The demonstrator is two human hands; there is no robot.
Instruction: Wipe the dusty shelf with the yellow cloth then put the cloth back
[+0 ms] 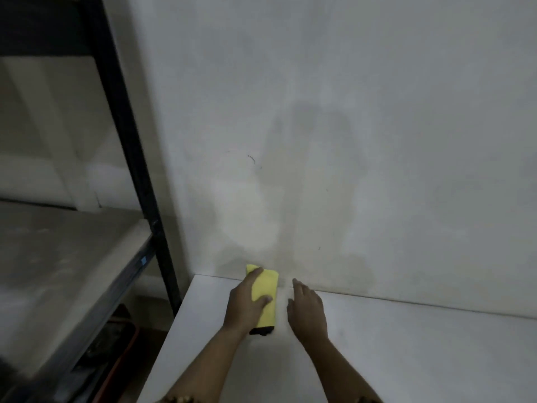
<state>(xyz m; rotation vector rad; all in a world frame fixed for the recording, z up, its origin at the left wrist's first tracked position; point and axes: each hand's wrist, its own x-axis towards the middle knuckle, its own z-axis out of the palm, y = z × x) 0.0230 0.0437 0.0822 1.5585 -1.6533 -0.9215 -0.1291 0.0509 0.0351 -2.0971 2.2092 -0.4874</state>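
A folded yellow cloth (266, 289) with a dark edge at its near end lies on the white table (406, 344), close to the wall. My left hand (245, 303) lies over the cloth's left side, fingers and thumb wrapped around it. My right hand (306, 309) hovers just right of the cloth, fingers apart, holding nothing. The dusty grey shelf (58, 257) sits to the left in a black metal rack (139, 170); both hands are well away from it.
A bare white wall (348, 141) rises directly behind the table. The rack's black upright stands between shelf and table. Below the shelf, dark items and an orange-rimmed object (122, 356) sit near the floor.
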